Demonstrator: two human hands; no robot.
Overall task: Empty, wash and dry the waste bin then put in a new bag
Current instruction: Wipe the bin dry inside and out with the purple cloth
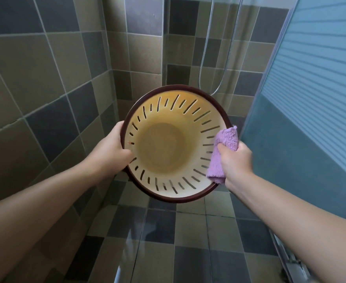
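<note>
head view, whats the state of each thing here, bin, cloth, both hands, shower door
waste bin: empty, no bag in it, held up off the floor, mouth tilted toward the camera
purple cloth: bunched, pressed on the bin's right rim
left hand: grips the bin's left rim
right hand: grips the cloth
shower hose: hanging down the wall
shower door: cannot tell if open or closed

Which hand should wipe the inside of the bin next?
The right hand, probably. It already grips the purple cloth at the bin's right rim, beside the open inside. The left hand grips the left rim and holds the bin up.
</note>
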